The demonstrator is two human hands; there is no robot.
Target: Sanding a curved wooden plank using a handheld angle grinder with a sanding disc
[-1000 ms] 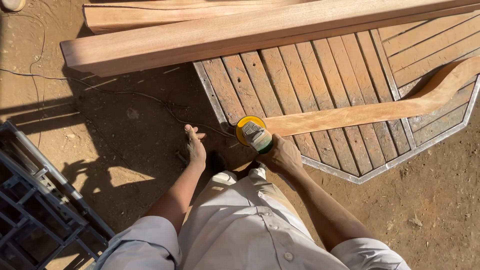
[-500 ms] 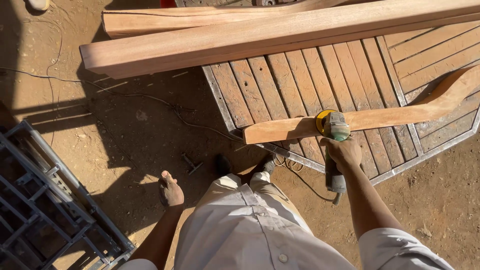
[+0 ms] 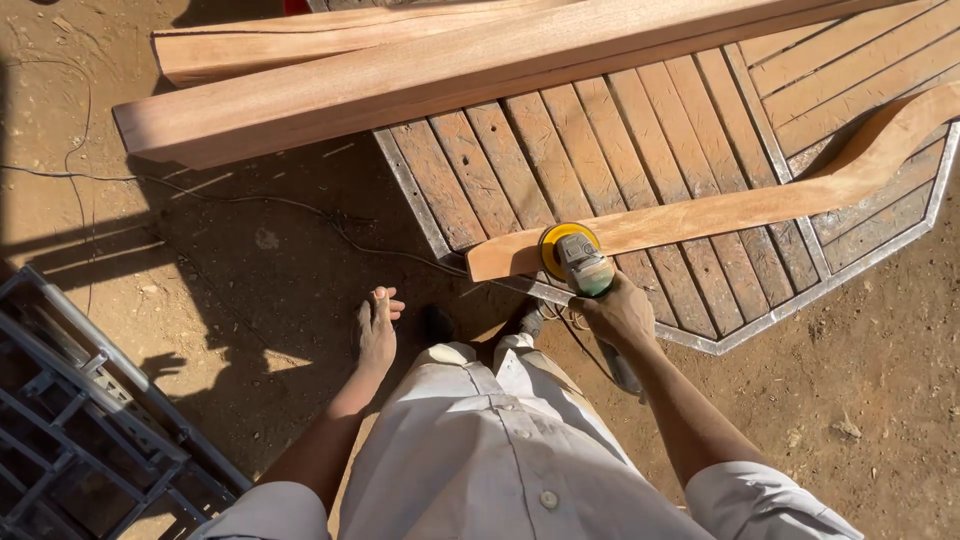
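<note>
— Since half a second ago, what has moved?

— Both hands. The right hand [image 3: 622, 312] has brought the sander [image 3: 578, 262] back along the curved wooden piece [image 3: 740, 208], from near the middle to the blunt near end. The left hand [image 3: 376, 330] has come up from low beside the leg and now hangs out ahead of the left knee.

— How are the hands set?

— The right one is wrapped tight around the sander's green body, with the yellow disc [image 3: 560, 248] just beyond its knuckles, pressed on the end of the curved piece. The left one is empty, fingers straight and together, palm turned down over the dirt ground [image 3: 200, 290]. It touches nothing I can see.

— Where does the curved piece lie?

— It runs from the right hand out to that hand's right, ending in a wavy bend. It rests on a slatted wooden panel [image 3: 520, 170] with a metal rim, which lies flat on the ground.

— Anything else around?

— Beyond both hands, two long timber beams [image 3: 420, 75] lie across the panel's far side. A thin cable [image 3: 250, 200] trails over the dirt ahead of the left hand. To the left of that hand, well apart, sits a dark plastic crate [image 3: 80, 420].
</note>
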